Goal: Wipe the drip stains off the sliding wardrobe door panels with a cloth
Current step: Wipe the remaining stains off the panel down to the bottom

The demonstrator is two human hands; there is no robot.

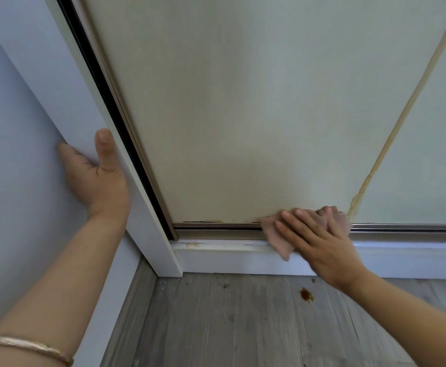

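**A:** Item one, nearest me?

**B:** Left hand (97,176), braced on the white frame post (126,160): thumb flat on its front face, fingers wrapped round its edge toward the wall (9,154). It holds nothing else. A bangle (25,347) sits on that forearm.

**A:** Item two?

**B:** Grey plank floor (243,327), one brown spot (306,294) on it.

**A:** The cloth?

**B:** Cloth (277,241), pinkish, small, limp. I judge it light and soft, best handled flat under the palm. My right hand (319,242) does so: fingers straight, slightly spread, pressing it at the foot of the door panel (243,115), draped over the bottom track (216,230) and sill (216,247).

**A:** The panel itself?

**B:** Pale, matte, stiff; I'd expect it to roll if pushed sideways. One tan drip stain (402,112) runs down toward the cloth. Dark residue (206,221) sits along the bottom edge.
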